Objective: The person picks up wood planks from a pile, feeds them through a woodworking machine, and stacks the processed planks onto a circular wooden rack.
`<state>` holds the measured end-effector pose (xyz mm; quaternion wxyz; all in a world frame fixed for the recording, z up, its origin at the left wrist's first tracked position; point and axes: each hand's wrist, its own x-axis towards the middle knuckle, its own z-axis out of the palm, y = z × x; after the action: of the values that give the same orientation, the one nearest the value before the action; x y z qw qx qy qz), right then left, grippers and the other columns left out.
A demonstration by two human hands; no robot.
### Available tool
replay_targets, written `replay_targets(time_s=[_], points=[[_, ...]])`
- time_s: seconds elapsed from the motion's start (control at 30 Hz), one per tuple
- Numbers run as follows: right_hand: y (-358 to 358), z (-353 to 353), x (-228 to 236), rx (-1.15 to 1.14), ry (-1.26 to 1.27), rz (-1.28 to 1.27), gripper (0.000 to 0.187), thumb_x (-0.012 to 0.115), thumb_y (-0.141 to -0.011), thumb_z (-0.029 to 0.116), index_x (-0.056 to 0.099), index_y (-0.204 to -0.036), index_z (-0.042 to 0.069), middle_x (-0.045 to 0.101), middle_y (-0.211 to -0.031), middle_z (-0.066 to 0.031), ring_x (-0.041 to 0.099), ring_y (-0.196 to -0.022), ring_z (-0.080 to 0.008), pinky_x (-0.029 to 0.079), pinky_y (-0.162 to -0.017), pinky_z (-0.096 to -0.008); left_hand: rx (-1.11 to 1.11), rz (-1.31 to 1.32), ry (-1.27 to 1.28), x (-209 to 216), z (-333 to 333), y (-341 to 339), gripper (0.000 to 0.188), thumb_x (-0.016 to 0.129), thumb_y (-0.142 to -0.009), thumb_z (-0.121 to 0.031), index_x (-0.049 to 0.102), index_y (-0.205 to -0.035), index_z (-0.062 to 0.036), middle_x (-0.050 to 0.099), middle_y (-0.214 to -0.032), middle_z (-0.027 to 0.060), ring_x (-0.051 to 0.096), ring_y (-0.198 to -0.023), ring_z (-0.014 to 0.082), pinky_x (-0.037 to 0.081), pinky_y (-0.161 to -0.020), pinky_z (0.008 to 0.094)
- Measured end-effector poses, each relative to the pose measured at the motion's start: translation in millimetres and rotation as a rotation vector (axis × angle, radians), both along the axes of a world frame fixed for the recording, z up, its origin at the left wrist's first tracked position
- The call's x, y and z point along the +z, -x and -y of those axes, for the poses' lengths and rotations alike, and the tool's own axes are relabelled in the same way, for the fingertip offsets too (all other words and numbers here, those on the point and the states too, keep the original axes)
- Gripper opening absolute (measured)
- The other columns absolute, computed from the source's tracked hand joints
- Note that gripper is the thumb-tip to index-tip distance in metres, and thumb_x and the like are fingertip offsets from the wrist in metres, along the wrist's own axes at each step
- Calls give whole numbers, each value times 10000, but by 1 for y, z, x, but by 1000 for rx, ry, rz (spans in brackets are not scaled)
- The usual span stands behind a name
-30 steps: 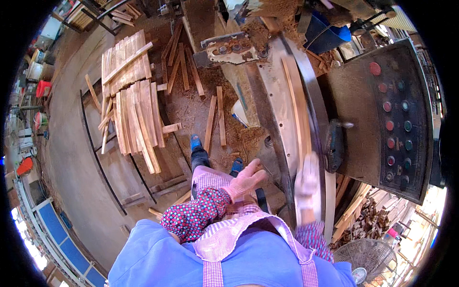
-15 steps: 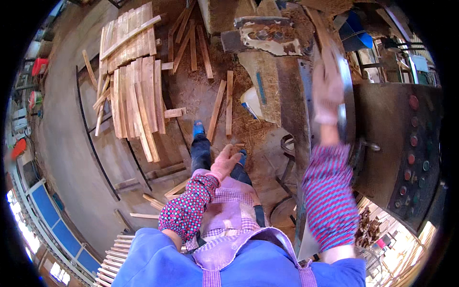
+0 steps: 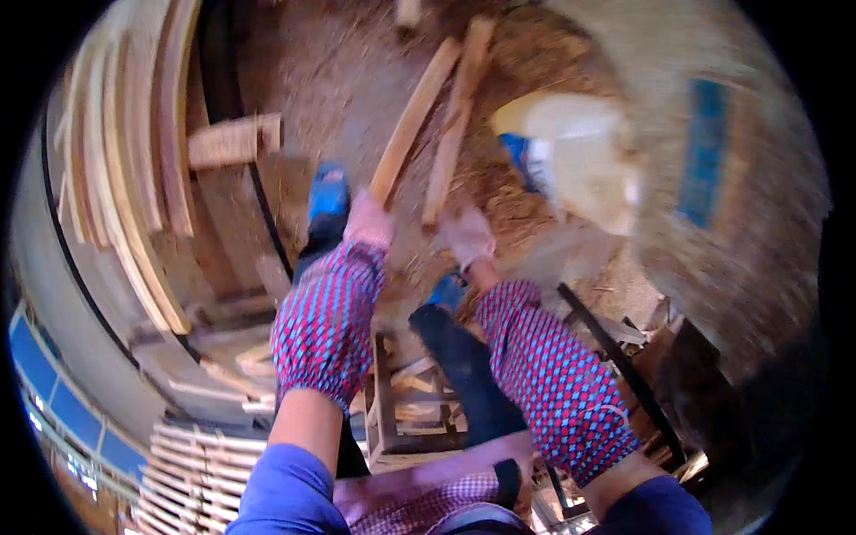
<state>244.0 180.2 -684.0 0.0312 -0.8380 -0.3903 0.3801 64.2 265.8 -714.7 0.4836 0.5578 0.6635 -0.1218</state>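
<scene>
Two long wooden strips lie on the floor ahead of my feet, a left strip (image 3: 415, 125) and a right strip (image 3: 456, 125), nearly side by side. My left hand (image 3: 370, 221), in a pinkish work glove, is at the near end of the left strip and overlaps it; its fingers are too smeared to show whether they grip. Close to the near end of the right strip is my right hand (image 3: 468, 236), gloved alike and blurred by motion. Whether it touches the strip cannot be made out. Patterned sleeve covers are on both forearms.
Stacked wooden strips (image 3: 125, 134) stand to the left, a short block (image 3: 234, 143) jutting from them. A whitish container (image 3: 580, 156) sits at right by the blurred machine side (image 3: 758, 160). Sawdust covers the floor. Slatted wood (image 3: 192, 473) and a wooden frame (image 3: 383, 419) are near me.
My view has dropped toward the floor. The right hand has left the machine at right and come down beside the left; both hands now reach to the strips' near ends.
</scene>
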Motion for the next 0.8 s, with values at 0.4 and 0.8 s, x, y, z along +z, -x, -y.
replay_targets(time_s=[0.4,0.8], points=[[-31,-54,10,37,19,-62,515,668,-833,426,638,-1017,-54,671,-921,-163,639,-828,-298,497,-711,-401,-82,66,236,34,-10,-46,569,777,-721,-250,589,-1204,-16,582,-1261,202,583,-1195,330,542,-926,432],[-14,12,420,-587,-131,-653,111,595,-921,171,612,-916,62,536,-738,22,503,-589,-90,419,-520,-248,1334,794,362,380,103,-71,148,648,-850,-156,593,-938,-50,552,-690,27,561,-547,162,488,-481,318]])
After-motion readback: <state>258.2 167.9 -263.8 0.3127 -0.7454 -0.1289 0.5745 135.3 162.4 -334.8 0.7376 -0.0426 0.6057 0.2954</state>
